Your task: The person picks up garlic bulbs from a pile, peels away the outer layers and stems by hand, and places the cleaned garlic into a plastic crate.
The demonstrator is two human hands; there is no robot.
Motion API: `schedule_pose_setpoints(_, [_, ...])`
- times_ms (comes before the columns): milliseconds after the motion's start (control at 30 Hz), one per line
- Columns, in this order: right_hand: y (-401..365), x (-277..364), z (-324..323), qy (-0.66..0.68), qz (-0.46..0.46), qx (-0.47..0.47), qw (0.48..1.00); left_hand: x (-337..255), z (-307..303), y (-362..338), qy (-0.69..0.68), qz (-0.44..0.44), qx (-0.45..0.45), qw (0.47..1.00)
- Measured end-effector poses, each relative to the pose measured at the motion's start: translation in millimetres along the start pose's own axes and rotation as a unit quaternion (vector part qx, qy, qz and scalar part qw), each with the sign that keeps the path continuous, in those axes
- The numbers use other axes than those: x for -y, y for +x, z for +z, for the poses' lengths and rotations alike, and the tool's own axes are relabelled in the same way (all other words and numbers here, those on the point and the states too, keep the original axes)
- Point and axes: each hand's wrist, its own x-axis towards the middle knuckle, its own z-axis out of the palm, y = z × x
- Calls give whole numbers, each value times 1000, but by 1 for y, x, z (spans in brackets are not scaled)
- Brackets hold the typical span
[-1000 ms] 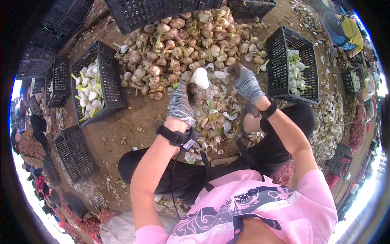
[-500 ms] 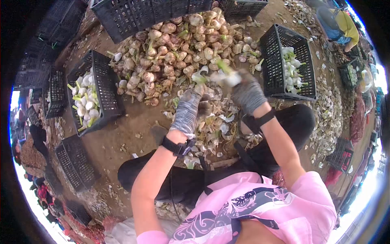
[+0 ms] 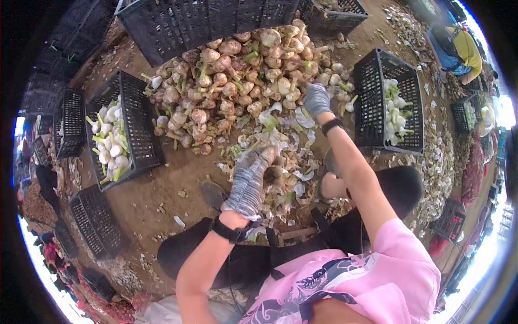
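My left hand [image 3: 252, 175], in a grey striped knit glove with dark fingertips, is over the peelings [image 3: 291, 186] in front of my legs. Its fingers are curled, and whatever they hold, if anything, is hidden. Farther forward, my right hand [image 3: 317, 100], gloved alike, reaches to the right edge of a pile of untrimmed garlic [image 3: 226, 81]. The glove's back faces me and hides most of the fingers, so I cannot see a bulb in them. A pale green-white leafy husk [image 3: 268, 120] lies between the hands at the pile's near edge.
Black crates with clean white garlic stand left [image 3: 144, 140] and right [image 3: 362, 97]. A large black crate [image 3: 178, 32] and a smaller crate [image 3: 337, 22] stand behind the pile. An overturned-looking crate [image 3: 100, 221] sits at left. A person in yellow [image 3: 467, 51] is at far right.
The white garlic bulb has left my right hand, which has moved to the pile's right edge. My left hand has drawn back towards me. The view has tilted slightly.
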Motion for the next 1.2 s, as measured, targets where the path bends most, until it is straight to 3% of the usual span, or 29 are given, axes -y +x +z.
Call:
schedule_pose_setpoints(133, [59, -9, 78, -158, -86, -24, 983, 0, -7, 6, 4, -7, -33, 999])
schedule_pose_setpoints(233, [83, -20, 97, -178, -90, -22, 980, -3, -10, 8, 14, -13, -44, 999])
schedule_pose_setpoints(300, [80, -30, 89, -139, -170, -77, 973, -1, -12, 7, 14, 0, -33, 999])
schedule_pose_setpoints(367, [79, -28, 65, -78, -69, -13, 994, -3, -12, 6, 5, -13, -52, 999])
schedule_pose_setpoints(400, [73, -25, 53, -83, -69, -13, 994, 0, -17, 9, 25, -7, -48, 999])
schedule_pose_setpoints(467, [58, -14, 34, 181, -15, -61, 981, -3, -17, 6, 64, 46, -42, 996])
schedule_pose_setpoints(500, [85, -48, 100, 318, -156, -70, 932, -2, -15, 6, 60, 46, -40, 996])
schedule_pose_setpoints(533, [53, -18, 47, 474, -78, 40, 876, -1, -14, 8, 93, 89, -64, 990])
schedule_pose_setpoints(567, [15, 19, -16, 609, 3, 146, 780, -1, -15, 12, 126, 134, -87, 979])
schedule_pose_setpoints(600, [6, 21, -24, 415, -157, 101, 890, 2, -18, 19, 148, 182, -91, 968])
schedule_pose_setpoints(633, [-4, 25, -33, 191, -304, 46, 932, -1, -12, 17, 148, 186, -93, 967])
schedule_pose_setpoints(667, [-16, 32, -37, 321, -333, 41, 886, -4, -4, 14, 176, 270, -95, 942])
schedule_pose_setpoints(700, [-46, 62, -90, 345, -282, 107, 889, -8, 1, 12, 204, 352, -96, 908])
schedule_pose_setpoints(767, [-68, 70, -115, 98, -466, -92, 874, -11, -5, 16, 193, 384, -58, 901])
schedule_pose_setpoints(800, [-77, 75, -121, 101, -466, -96, 874, -13, -4, 13, 161, 364, -11, 917])
schedule_pose_setpoints(833, [-84, 80, -126, 230, -395, -49, 888, -13, -2, 9, 128, 342, 37, 930])
schedule_pose_setpoints(867, [-92, 83, -131, 354, -314, -1, 881, -11, -1, 7, 110, 344, 35, 932])
schedule_pose_setpoints(900, [-100, 85, -140, 354, -312, -5, 882, -11, 1, 2, 112, 345, 39, 931])
schedule_pose_setpoints(967, [-113, 91, -166, 506, -216, 122, 826, -14, 7, -9, 133, 362, 61, 921])
schedule_pose_setpoints(1000, [-117, 93, -185, 520, -125, 204, 820, -12, 7, -8, 132, 363, 66, 920])
schedule_pose_setpoints(1033, [-119, 89, -183, 518, -122, 200, 822, -10, 5, -6, 124, 357, 81, 922])
schedule_pose_setpoints(1100, [-118, 78, -168, 472, -229, 124, 842, -11, 8, -8, 116, 350, 98, 924])
schedule_pose_setpoints(1133, [-117, 76, -161, 477, -296, 93, 822, -14, 11, -15, 65, 300, 112, 945])
schedule_pose_setpoints(1200, [-124, 75, -158, 490, -259, 96, 827, -12, 11, -15, -5, 246, 111, 963])
